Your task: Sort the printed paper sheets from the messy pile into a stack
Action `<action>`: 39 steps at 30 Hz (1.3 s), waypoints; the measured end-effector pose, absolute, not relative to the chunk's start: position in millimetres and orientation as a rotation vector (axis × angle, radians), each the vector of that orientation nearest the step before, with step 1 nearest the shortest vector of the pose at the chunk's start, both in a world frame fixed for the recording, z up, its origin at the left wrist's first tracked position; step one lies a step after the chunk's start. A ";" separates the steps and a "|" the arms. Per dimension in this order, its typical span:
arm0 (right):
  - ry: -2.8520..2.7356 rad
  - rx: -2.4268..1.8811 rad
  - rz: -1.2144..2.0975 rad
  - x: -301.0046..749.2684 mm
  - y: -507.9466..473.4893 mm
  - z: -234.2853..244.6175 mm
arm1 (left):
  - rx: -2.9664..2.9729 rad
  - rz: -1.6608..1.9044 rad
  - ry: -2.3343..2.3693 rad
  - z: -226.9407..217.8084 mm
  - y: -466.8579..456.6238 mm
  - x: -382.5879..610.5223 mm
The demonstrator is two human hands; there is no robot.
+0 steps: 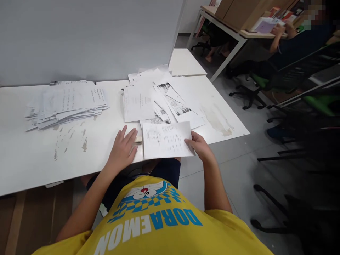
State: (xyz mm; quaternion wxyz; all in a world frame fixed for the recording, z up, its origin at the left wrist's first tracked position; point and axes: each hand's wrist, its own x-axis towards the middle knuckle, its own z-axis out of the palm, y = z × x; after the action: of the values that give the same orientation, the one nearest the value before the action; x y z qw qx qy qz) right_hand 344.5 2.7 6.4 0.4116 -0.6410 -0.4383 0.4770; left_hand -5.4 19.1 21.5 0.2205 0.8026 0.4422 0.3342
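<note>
My right hand [199, 144] pinches the right edge of a white sheet of paper [168, 141] covered in faint writing and a drawing. The sheet is held at the front edge of the white table [23, 159]. Just left of it, my left hand [123, 147] lies on the tabletop with its fingers stretched out. A small beige block [137, 140] pokes out between that hand and the sheet; its kind I cannot tell. Behind the sheet spreads a loose heap of papers [139, 102], some printed in black.
A stack of papers [74, 99] lies on the table's left side. A grey partition [85, 39] rises along the back. Peeled patches mark the tabletop. On the right are office chairs [251, 94] and another desk [247, 34] with a cardboard box [236, 14], where another person sits.
</note>
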 end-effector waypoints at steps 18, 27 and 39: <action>-1.033 -1.610 1.417 323.6 -18.1 3.7 | 2.585 0.655 1.447 -5.7 -3.6 6.4; -1.174 -1.606 1.184 340.3 -19.3 17.0 | 2.693 0.717 1.540 -10.7 -8.2 12.7; -1.506 -1.244 0.963 221.5 175.3 74.6 | 2.722 0.709 1.641 -16.0 -12.2 15.0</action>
State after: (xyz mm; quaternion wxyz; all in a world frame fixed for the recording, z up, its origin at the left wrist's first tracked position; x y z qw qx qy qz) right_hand 221.5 175.3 74.6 0.4634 -0.5062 -0.6127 0.3920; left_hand 15.0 -12.2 -16.0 -0.0574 0.8345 0.5030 0.2174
